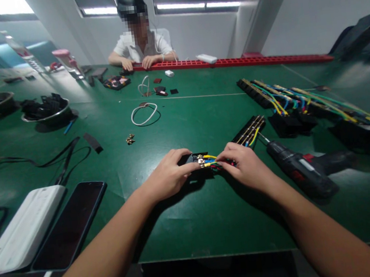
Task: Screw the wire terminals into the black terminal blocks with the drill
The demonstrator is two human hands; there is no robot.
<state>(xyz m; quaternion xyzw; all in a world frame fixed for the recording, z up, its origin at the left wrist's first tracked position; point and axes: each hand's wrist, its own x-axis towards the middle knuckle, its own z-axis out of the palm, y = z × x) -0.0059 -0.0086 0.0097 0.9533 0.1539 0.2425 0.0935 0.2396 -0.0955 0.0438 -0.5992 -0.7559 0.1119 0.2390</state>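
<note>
- Head view, centre: the left hand (169,175) lies over a small black terminal block (192,159) that sits flat on the green worktop (196,216), just ahead of the person. Its fingers are curled together, thumb and forefinger pressed on the block's near end. This grip seems meant to pin the block down so that it cannot slide.
- Head view, centre right: the right hand (245,165) meets the block from the other side. Its fingers are pinched together on the coloured wires (211,158), yellow, blue and red, where they run to the brass screws. The pinch looks like a way to keep the wire ends lined up at the terminals.
- Head view, right: a cordless screwdriver (299,168) lies on its side just beside the right wrist, bit pointing away, probably kept within easy reach. Beyond it lie a wired strip (250,130) and a longer row of wired strips (300,100).
- Head view, left: a dark phone (70,223) and a white case (23,232) lie side by side, well apart from the hands.
- Head view, far side: a co-worker (140,46) sits with both hands on the worktop.
</note>
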